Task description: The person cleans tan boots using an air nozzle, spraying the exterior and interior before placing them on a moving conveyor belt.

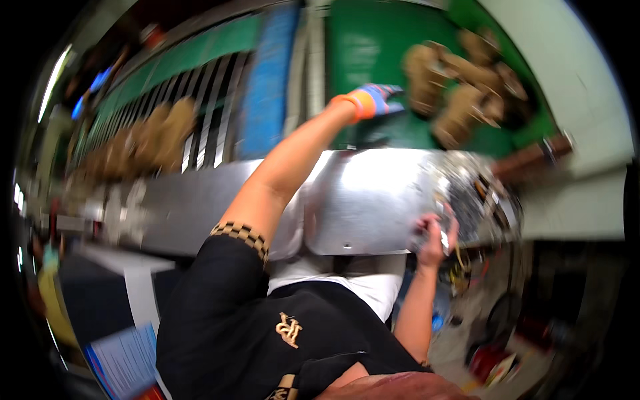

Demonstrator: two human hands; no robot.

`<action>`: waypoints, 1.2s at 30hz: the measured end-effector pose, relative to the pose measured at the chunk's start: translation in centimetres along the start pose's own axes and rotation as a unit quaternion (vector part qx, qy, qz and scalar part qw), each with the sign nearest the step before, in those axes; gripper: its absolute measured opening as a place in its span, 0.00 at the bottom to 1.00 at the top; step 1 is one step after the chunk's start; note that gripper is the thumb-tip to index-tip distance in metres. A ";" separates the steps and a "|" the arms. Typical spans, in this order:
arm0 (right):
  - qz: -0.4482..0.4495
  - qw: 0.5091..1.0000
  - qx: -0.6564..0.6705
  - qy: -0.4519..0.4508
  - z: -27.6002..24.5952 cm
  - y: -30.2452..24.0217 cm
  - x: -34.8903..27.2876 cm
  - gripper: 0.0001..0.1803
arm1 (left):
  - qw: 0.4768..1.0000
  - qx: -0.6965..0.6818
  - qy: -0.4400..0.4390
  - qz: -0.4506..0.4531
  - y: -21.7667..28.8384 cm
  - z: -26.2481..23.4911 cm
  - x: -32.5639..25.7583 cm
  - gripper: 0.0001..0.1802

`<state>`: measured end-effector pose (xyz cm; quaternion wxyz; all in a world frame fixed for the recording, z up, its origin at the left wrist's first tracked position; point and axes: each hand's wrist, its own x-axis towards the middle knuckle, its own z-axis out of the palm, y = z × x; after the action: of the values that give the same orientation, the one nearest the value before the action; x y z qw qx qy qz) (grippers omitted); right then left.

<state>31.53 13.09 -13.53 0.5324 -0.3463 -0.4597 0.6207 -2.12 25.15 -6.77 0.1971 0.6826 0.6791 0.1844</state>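
Note:
My left hand [377, 101], in a blue and orange glove, reaches out over a green belt-like surface [363, 50]. Its fingers are stretched and apart, with nothing between them. Just to its right lie several tan shoes [425, 79], heaped together and blurred; a gap separates them from the glove. My bare right hand [435, 241] is at the right end of a shiny metal tray [367, 193], fingers curled. Something small and glossy seems to be in it, too smeared to name. Crumpled clear plastic [467, 177] lies just beyond that hand.
At the left, more tan shoes [160, 133] stand in a row beside a slatted rack [207, 100]. A blue panel [267, 80] divides rack and green surface. A brown bar-like piece [533, 159] sits at the right edge. A printed sheet [125, 360] is at lower left.

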 end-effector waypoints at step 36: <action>-0.068 0.994 -0.076 -0.046 -1.1 0.1 -0.3 0.28 | 0.956 0.189 0.221 0.031 3.5 -3.9 -40.6 0.42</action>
<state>32.53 13.02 -13.98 0.5237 -0.3244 -0.5525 0.5615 -1.54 -15.41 -0.97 -0.0968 0.6706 0.7063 0.2049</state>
